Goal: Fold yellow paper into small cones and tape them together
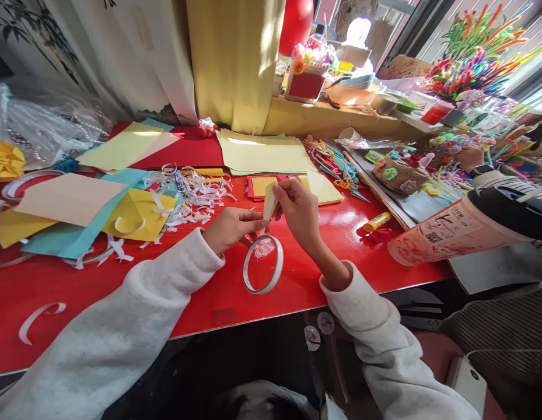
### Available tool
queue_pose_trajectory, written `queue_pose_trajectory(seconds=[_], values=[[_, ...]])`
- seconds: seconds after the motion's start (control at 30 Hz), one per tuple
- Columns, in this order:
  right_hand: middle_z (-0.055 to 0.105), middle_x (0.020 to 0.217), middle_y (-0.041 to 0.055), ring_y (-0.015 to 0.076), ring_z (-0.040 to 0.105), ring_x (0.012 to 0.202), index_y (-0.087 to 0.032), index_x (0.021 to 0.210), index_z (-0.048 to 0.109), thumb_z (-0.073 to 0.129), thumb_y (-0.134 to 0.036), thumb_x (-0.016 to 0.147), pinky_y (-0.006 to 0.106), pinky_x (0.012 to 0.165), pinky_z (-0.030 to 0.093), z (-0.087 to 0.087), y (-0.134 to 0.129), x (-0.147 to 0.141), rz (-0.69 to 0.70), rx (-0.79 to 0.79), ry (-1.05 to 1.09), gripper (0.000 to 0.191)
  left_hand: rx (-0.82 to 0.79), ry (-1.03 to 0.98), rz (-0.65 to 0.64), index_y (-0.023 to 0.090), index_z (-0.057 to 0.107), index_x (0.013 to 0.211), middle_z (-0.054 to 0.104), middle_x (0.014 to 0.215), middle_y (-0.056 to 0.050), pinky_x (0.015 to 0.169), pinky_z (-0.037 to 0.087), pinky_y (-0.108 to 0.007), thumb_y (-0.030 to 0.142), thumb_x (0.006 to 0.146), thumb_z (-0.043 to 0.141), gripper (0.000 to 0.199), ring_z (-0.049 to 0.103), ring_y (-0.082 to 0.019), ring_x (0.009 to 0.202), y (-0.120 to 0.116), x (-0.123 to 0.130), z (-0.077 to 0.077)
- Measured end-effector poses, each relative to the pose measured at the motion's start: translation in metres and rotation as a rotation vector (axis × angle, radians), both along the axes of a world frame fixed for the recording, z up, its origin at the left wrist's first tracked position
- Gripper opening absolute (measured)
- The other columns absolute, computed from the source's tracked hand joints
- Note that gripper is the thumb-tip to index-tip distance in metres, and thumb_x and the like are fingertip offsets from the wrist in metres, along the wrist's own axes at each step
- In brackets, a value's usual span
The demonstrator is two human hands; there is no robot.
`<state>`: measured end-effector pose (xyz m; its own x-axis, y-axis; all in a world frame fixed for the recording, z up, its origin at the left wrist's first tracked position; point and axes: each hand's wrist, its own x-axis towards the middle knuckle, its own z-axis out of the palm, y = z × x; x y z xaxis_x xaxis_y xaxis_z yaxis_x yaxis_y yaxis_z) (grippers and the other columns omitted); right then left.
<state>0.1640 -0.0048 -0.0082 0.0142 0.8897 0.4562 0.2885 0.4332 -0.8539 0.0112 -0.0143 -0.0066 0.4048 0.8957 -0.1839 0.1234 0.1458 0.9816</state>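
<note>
Both hands meet above the red table (pixel 297 280). My left hand (pixel 235 226) pinches the lower end of a small folded yellow paper (pixel 269 201). The fingers of my right hand (pixel 299 213) are closed on the upper right side of the same paper. A roll of white double-sided tape (pixel 276 273) hangs upright just below my fingers, joined to them by a short strip. Behind the hands lie small yellow and red paper squares (pixel 258 188) and a stack of pale yellow sheets (pixel 325 188).
Coloured paper (pixel 73 198) and white shreds (pixel 200 195) cover the left side. To the right are a glue stick (pixel 377 222), scissors (pixel 352 185), a large drink cup (pixel 454 230) and a decorated basket (pixel 399 175). Another person's hand (pixel 469 158) is at the far right.
</note>
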Motion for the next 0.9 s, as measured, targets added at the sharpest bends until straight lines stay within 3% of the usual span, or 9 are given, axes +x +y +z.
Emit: queue_pose_trajectory(seconds=[0.37, 0.57, 0.63, 0.77, 0.9], values=[[0.051, 0.055, -0.0042, 0.0062, 0.051, 0.043, -0.02, 0.077, 0.049, 0.047, -0.041, 0.085, 0.02, 0.041, 0.041, -0.003, 0.002, 0.0, -0.014, -0.025, 0.0, 0.022, 0.025, -0.009, -0.032, 0.014, 0.067, 0.079, 0.064, 0.072, -0.005, 0.045, 0.044, -0.022, 0.043, 0.065, 0.068, 0.032, 0.052, -0.009, 0.051, 0.001, 0.001, -0.007], [0.051, 0.058, -0.0035, 0.0055, 0.05, 0.045, -0.019, 0.078, 0.051, 0.047, -0.044, 0.084, 0.018, 0.041, 0.04, -0.004, 0.007, 0.001, -0.055, -0.016, 0.065, 0.026, 0.078, -0.047, 0.014, 0.015, 0.068, 0.078, 0.067, 0.075, -0.004, 0.069, 0.047, -0.027, 0.036, 0.062, 0.071, 0.027, 0.06, -0.014, 0.07, 0.0, 0.007, -0.012], [0.052, 0.062, -0.0029, 0.0048, 0.051, 0.046, -0.019, 0.081, 0.051, 0.047, -0.047, 0.083, 0.017, 0.041, 0.04, -0.002, 0.008, 0.002, 0.0, -0.053, 0.126, 0.028, 0.074, -0.076, 0.03, 0.015, 0.068, 0.079, 0.068, 0.076, -0.004, 0.074, 0.046, -0.029, 0.036, 0.061, 0.071, 0.027, 0.06, -0.016, 0.074, 0.0, 0.007, -0.012], [0.056, 0.07, -0.0014, 0.0054, 0.055, 0.048, -0.017, 0.088, 0.053, 0.052, -0.05, 0.079, 0.017, 0.04, 0.041, 0.004, 0.01, 0.005, 0.249, -0.187, 0.184, 0.034, 0.074, -0.08, 0.113, 0.014, 0.068, 0.08, 0.066, 0.073, -0.003, 0.069, 0.047, -0.029, 0.035, 0.062, 0.069, 0.027, 0.059, -0.015, 0.069, 0.003, 0.004, -0.011], [0.057, 0.064, -0.0003, 0.0078, 0.056, 0.053, -0.014, 0.077, 0.056, 0.059, -0.046, 0.074, 0.018, 0.043, 0.043, 0.005, 0.01, 0.006, 0.374, -0.241, 0.112, 0.032, 0.095, -0.048, 0.082, 0.014, 0.065, 0.078, 0.064, 0.073, -0.002, 0.064, 0.046, -0.025, 0.029, 0.067, 0.062, 0.019, 0.058, -0.012, 0.065, 0.003, 0.001, -0.008]])
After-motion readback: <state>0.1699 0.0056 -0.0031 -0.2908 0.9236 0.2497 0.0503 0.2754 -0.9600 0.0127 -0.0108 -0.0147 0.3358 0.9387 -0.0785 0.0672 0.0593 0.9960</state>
